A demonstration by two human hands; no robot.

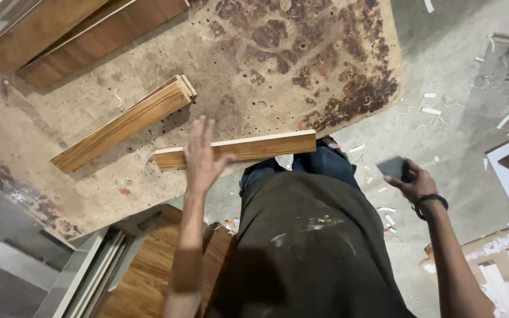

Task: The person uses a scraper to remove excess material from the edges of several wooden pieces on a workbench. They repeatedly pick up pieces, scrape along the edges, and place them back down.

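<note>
Wood strip (248,148) lies flat at the near edge of the worn workbench (254,70), long axis left-right, tilted slightly up to the right. Left hand (202,158) is flat on its left part, fingers spread, gripping nothing; it hides that stretch. Right hand (410,179) is off the bench, closed around a small dark block (393,168), blurred. Second plank (125,125) lies diagonally just behind.
</note>
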